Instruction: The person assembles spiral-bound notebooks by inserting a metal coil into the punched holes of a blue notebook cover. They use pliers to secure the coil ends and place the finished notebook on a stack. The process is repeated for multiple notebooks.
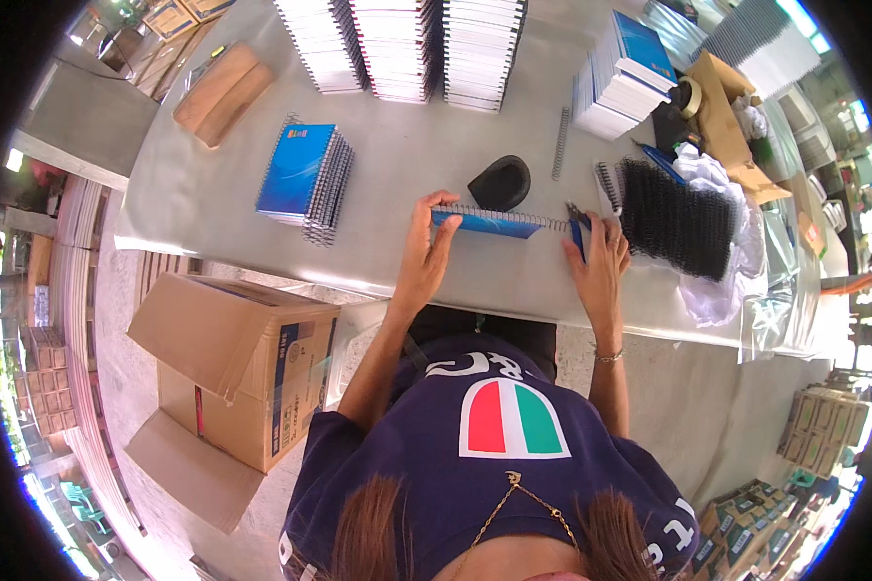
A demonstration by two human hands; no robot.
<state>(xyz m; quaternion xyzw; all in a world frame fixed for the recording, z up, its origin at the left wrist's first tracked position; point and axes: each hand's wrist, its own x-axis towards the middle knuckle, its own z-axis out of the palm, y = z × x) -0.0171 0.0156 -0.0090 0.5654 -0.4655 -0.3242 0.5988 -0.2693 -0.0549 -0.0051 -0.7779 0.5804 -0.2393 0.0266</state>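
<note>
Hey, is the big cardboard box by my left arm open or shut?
Open: the cardboard box has flaps spread outward.

a grey table [407,145] carries stacked blue notebooks [298,169], a wooden block [225,92] and a black object [499,184]. a wire coil [560,143] lies on it too.

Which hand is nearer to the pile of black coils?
Right. The right hand is just beside the left edge of the black coils; the left hand is farther left, at the blue notebook's left end.
</note>
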